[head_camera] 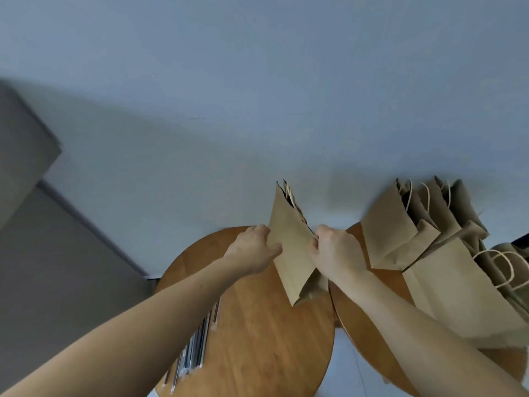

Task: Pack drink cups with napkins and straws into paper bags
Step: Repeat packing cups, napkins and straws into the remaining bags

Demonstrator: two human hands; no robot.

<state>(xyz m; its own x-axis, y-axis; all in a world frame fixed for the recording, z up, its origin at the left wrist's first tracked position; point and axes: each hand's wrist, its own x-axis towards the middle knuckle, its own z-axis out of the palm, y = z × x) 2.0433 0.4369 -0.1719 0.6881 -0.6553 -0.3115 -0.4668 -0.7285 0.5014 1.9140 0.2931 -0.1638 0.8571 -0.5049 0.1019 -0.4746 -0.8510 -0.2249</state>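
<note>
A grey panel stands at the far left against the pale wall. A bundle of long straws in clear wrappers lies along the left edge of a round wooden table. Above the far part of this table, the left hand grips the left edge of a flat brown paper bag, fingers curled round it. The bag is held off the tabletop, mouth up, mostly folded. The right hand pinches the bag's right edge with curled fingers. Just beside the first table is a second round wooden table. On it, a cluster of brown paper bags with twisted-cord handles stands with mouths up.
</note>
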